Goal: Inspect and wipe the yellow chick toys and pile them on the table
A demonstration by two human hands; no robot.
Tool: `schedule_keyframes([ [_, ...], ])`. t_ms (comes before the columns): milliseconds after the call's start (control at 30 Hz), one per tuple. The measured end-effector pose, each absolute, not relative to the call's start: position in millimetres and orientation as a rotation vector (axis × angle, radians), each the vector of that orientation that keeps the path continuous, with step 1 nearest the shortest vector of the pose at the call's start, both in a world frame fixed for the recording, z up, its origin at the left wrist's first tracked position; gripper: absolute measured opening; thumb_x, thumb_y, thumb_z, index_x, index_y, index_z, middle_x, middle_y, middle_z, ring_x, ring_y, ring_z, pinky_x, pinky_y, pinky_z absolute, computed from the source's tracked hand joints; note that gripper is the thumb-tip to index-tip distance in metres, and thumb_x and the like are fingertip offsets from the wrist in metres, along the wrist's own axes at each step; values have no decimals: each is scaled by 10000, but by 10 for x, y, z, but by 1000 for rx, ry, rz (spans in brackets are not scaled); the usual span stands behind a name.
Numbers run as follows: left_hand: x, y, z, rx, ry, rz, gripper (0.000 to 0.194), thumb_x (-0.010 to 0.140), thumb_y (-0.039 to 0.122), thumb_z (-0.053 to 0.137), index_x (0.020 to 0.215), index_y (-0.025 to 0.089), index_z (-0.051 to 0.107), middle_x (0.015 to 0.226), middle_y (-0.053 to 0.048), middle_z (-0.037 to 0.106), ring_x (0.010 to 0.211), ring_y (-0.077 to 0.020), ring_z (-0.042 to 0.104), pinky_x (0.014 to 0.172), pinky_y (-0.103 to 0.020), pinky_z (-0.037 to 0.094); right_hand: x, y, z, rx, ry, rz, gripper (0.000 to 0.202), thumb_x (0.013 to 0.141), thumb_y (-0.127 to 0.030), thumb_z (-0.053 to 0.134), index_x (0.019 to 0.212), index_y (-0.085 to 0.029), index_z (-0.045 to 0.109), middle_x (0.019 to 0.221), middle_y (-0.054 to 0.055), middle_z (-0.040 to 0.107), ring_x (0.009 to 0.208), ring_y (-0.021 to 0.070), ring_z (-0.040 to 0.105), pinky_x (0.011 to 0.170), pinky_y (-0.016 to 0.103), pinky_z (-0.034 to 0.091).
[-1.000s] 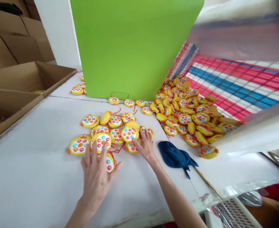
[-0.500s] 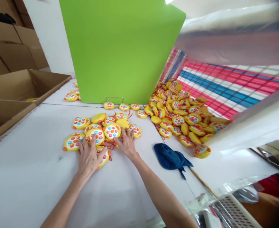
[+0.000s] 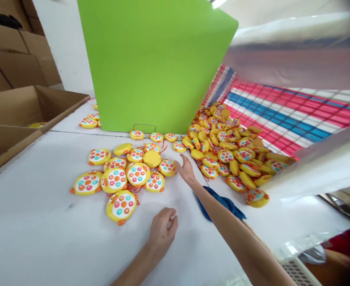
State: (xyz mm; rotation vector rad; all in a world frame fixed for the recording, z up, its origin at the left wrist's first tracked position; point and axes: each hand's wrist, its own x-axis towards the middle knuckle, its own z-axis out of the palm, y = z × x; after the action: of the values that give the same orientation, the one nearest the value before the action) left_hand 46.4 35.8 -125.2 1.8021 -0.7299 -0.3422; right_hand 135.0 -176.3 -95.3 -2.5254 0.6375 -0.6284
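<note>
1. An open cardboard box (image 3: 28, 107) is being kept at the far left edge of the desk (image 3: 37, 242), close by.
2. A small group of round yellow toys (image 3: 124, 172) with colored dots is being spread flat on the white desk, most with the dots facing up, so each one can be seen.
3. One yellow toy (image 3: 121, 205) is being left a little apart, at the front of the group.
4. The left hand (image 3: 162, 232) is being rested on the desk just to the right of that toy. It is loosely curled and nothing is being held in it.
5. A green board (image 3: 153, 63) is being stood upright behind the toys, like a wall.
6. The right hand (image 3: 186, 169) is being stretched out with open fingers, touching the desk beside the group's right edge. Nothing is being gripped.
7. A blue cloth (image 3: 225, 203) is being partly hidden under the right arm.
8. A big heap of toys (image 3: 228, 149) is being piled at the right, spilling from a striped bag (image 3: 282, 111).
</note>
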Motion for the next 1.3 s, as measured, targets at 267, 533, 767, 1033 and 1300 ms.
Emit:
schedule_keyframes([
  [267, 520, 394, -1298, 1708, -623, -509, 265, 854, 352, 411, 830, 158, 590, 707, -33, 581, 632, -128, 491, 562, -216, 362, 1872, -2224, -811, -2799, 735, -506, 587, 830, -288, 497, 1363, -78, 370, 1373, 187, 403, 1281, 306, 360, 1037, 425, 331],
  [533, 517, 352, -1391, 1735, -695, -473, 225, 837, 293, 387, 803, 152, 559, 717, -58, 575, 630, -131, 490, 540, -213, 350, 2290, -2249, -993, -2937, 717, -462, 569, 818, -309, 538, 1333, -97, 420, 1361, 237, 380, 1281, 379, 316, 995, 527, 302],
  [767, 513, 332, -1324, 1742, -669, -445, 213, 842, 231, 386, 804, 160, 583, 721, -46, 590, 646, -132, 514, 588, -228, 373, 1657, -2146, -1156, -2897, 607, -550, 497, 738, -92, 438, 1229, -142, 490, 1269, 145, 474, 1219, 268, 384, 991, 420, 369],
  [1033, 585, 370, -1216, 1536, -455, -586, 253, 814, 361, 489, 850, 138, 602, 730, -60, 617, 650, -149, 567, 595, -238, 426, 681, -1835, -1005, -2662, 544, -556, 680, 599, -93, 465, 1272, -165, 396, 1200, 107, 536, 1126, 219, 514, 932, 354, 468],
  [1300, 785, 524, -1112, 913, -161, -895, 605, 781, 544, 568, 1216, 136, 467, 1003, -130, 634, 783, -199, 636, 624, -298, 518, -161, -809, -774, -2435, 48, -447, 658, 648, -79, 468, 1285, -239, 441, 1286, 75, 505, 1265, 221, 412, 1063, 392, 368],
])
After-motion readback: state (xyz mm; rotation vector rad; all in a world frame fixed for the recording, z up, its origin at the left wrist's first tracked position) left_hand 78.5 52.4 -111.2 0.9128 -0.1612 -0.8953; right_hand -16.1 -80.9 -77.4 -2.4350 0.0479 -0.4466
